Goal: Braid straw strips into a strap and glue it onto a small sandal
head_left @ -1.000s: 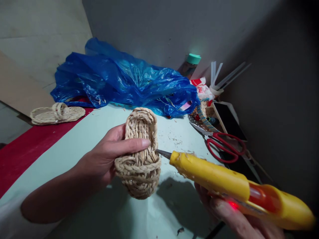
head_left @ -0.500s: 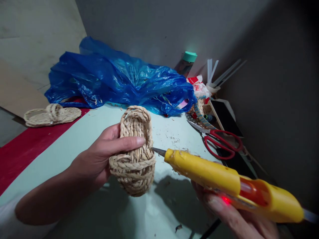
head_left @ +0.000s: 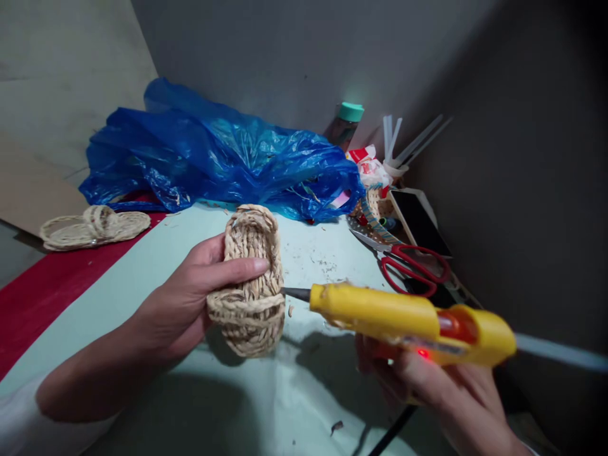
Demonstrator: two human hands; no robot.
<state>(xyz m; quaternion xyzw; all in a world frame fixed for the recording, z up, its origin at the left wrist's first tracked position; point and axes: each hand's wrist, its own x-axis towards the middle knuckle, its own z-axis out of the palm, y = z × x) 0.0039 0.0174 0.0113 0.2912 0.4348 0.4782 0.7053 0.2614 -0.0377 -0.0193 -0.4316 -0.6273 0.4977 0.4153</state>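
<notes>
A small woven straw slipper (head_left: 254,316) is held above the table, heel end up, by my left hand (head_left: 190,297), its thumb pressed on the insole. Two braided straps cross its lower part. My right hand (head_left: 437,386) grips a yellow hot glue gun (head_left: 380,310) with a red light on and a clear glue stick (head_left: 560,351) poking out of the back. The gun's dark nozzle points left at the slipper's right edge, beside the strap end; whether it touches I cannot tell. Another woven slipper (head_left: 95,228) lies at the far left.
A crumpled blue plastic bag (head_left: 213,158) spans the back. Red-handled scissors (head_left: 413,269) lie at the right, near a dark-screened phone (head_left: 420,221) and a small cup of glue sticks (head_left: 394,168). Behind stands a bottle with a green cap (head_left: 351,113). Scraps dot the pale table cover (head_left: 308,253).
The glue gun has swung more level, its rear end moving up and left, with more of the glue stick showing. The slipper sits slightly further left, and the whole view has shifted a little.
</notes>
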